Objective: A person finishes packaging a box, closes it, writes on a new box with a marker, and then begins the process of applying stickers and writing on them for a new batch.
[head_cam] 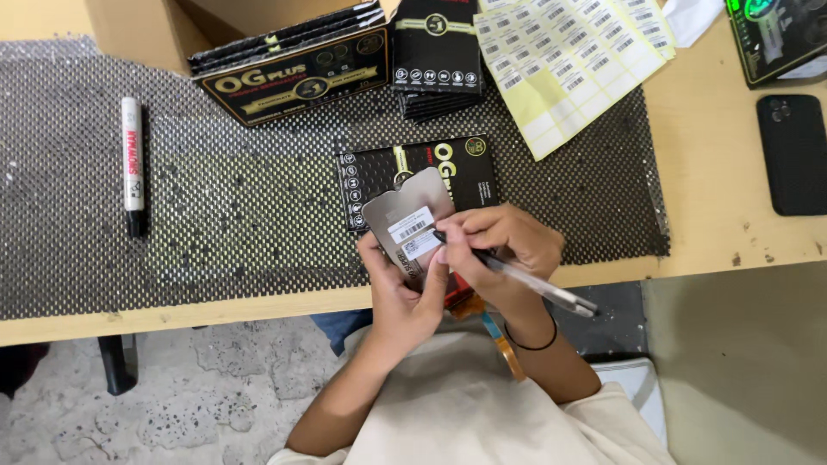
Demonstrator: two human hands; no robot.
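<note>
My left hand (398, 288) holds a grey flat pouch (405, 215) with two white barcode stickers on it, just over the table's front edge. My right hand (504, 250) grips a pen (534, 284), its tip touching the lower sticker. Under the pouch lies a flat black box (465, 172) with gold print, resting on the black mesh mat (215, 207).
A white marker (131, 164) lies at the mat's left. Stacks of black flat boxes (293, 69) stand at the back, with sheets of yellow-backed barcode labels (568, 60) beside them. A black phone (792, 155) rests on the wooden table (724, 207) at right.
</note>
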